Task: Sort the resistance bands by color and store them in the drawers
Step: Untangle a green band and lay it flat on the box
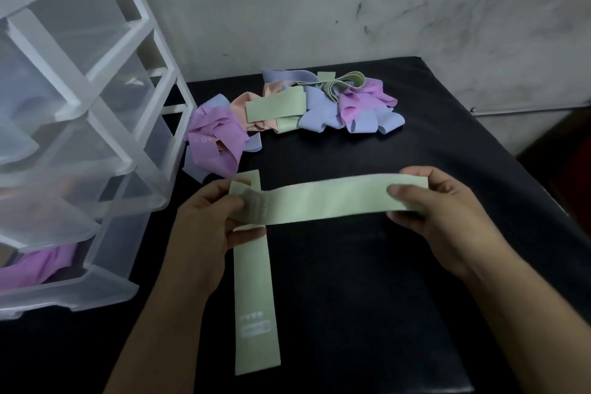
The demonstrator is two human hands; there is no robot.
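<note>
Table: black padded table top (367, 281) carries everything; the person works over its near half.

Drawer unit: translucent white plastic drawer tower (80, 125) stands at 9 to 10 o'clock of the hands, several drawers pulled forward. Lowest visible drawer holds crumpled pink-purple band material (38, 265). Faint pale shapes show through the drawers above; contents cannot be read through the frosted plastic.

Unsorted pile: loose heap of mixed resistance bands (297, 105) lies at 12 o'clock, well apart from both hands. Colours seen: lilac-blue, pink-purple, peach, pale green.

Progress: judged early to middle. Purple sorting appears begun, as some purple sits in a drawer while more purple stays in the heap. No green visible in any drawer. Most bands look unstored.

Flat green band: long pale green flat band with printed label (256, 304) lies straight on the table, running from 12 to 6 o'clock beneath the left hand, its far end passing under the held band.

Held green band: pale green stretchy loop band (329, 198) spans 9 to 3 o'clock between the hands, lifted off the table, flattened and lightly taut.

Left hand: left hand (204, 217) pinches the band's 9 o'clock end, thumb on top, fingers curled beneath.

Right hand: right hand (438, 208) clamps the 3 o'clock end between thumb and fingers.

Remaining: fold or gather the greens, drawer them, then clear the heap by colour.
</note>
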